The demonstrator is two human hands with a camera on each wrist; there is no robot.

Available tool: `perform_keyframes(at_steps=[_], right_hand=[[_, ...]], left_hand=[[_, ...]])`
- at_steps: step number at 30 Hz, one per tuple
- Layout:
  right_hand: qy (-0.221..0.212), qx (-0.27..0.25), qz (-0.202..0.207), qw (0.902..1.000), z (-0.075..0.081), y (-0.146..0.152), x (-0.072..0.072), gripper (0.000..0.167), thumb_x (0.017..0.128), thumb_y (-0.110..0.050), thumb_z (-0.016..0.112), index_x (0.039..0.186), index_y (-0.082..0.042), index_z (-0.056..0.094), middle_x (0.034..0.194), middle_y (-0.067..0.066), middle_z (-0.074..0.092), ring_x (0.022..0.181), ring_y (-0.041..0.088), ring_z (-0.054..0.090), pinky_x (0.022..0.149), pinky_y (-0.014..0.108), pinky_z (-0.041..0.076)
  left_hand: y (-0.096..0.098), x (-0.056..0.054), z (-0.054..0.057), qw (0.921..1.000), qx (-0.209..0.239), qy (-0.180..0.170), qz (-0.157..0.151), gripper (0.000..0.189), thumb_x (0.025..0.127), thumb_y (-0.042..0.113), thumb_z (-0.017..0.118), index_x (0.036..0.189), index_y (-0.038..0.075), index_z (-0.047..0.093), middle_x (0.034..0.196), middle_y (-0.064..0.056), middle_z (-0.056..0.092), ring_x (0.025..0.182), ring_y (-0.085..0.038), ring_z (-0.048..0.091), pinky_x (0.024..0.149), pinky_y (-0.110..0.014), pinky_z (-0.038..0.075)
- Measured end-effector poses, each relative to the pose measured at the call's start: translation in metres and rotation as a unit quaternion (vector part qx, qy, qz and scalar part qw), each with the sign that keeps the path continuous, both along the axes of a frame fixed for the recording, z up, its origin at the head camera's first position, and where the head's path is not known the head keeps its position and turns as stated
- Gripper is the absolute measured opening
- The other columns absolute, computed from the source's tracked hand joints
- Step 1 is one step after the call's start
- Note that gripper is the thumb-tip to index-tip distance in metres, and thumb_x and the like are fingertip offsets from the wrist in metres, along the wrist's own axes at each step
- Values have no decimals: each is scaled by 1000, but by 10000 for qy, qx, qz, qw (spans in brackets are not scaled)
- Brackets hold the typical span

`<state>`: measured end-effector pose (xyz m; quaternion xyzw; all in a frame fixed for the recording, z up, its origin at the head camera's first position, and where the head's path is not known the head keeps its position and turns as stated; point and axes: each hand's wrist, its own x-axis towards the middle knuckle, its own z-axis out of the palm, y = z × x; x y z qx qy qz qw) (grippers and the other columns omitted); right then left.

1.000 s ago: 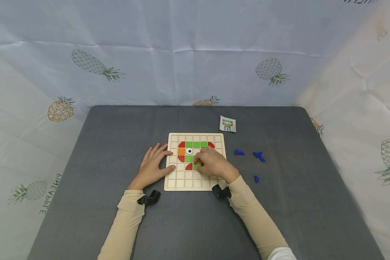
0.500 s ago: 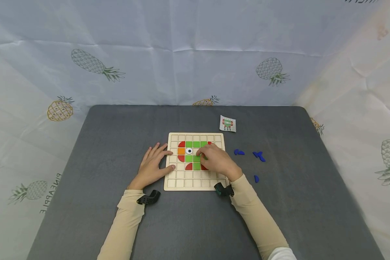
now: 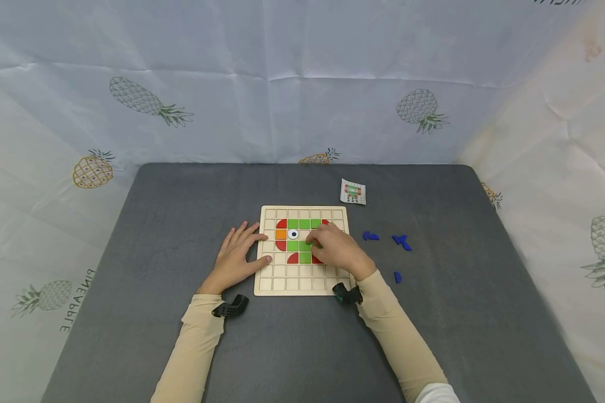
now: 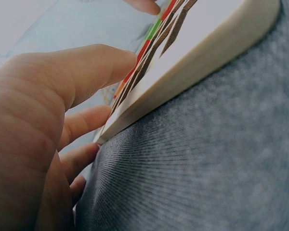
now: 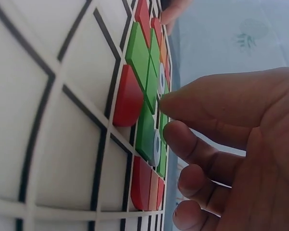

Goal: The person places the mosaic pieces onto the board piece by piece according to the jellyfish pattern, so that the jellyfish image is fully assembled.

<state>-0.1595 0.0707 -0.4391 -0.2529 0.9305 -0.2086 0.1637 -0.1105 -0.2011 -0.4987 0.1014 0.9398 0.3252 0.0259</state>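
A square wooden grid board (image 3: 285, 284) lies on the table, with green square tiles (image 3: 305, 224), red rounded tiles (image 3: 293, 258), an orange tile (image 3: 280, 234) and an eye tile (image 3: 293, 234) in its cells. My left hand (image 3: 236, 260) rests at the board's left edge, its fingers spread and nearly straight. Over the middle tiles is my right hand (image 3: 336, 249), fingers bent. In the right wrist view its thumb and index finger sit close to the green tiles, beside a second eye tile (image 5: 157, 147). Whether they pinch a tile cannot be told.
Small blue pieces (image 3: 402, 240) lie on the grey table (image 3: 433, 336), right of the board. A printed pattern card (image 3: 353, 192) lies beyond the board's far right corner. Pineapple-print cloth (image 3: 302, 84) hangs behind the table.
My right hand shifted slightly right over the board from one second to half a second ago, uncovering green tiles. It has barely moved since. My left hand stays in place.
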Motion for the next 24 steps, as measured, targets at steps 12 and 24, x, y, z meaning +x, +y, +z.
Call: perform_keyframes(at_steps=[12, 24], right_hand=[[-88, -763, -414, 9962, 7, 18, -9, 21, 102, -17, 54, 110, -10, 72, 94, 1, 71, 74, 13, 57, 65, 27, 48], [-537, -1711, -655, 9816, 13, 35, -10, 27, 102, -21, 48, 105, -6, 70, 94, 9, 75, 62, 15, 51, 57, 28, 41]], left_hand=[[1, 0, 1, 10000, -23, -32, 8, 56, 88, 44, 72, 136, 17, 61, 165, -9, 35, 159, -31, 13, 131, -50, 0], [1, 0, 2, 10000, -38, -68, -2, 57, 89, 45, 71, 138, 17, 60, 165, -9, 34, 160, -31, 12, 131, -50, 0]])
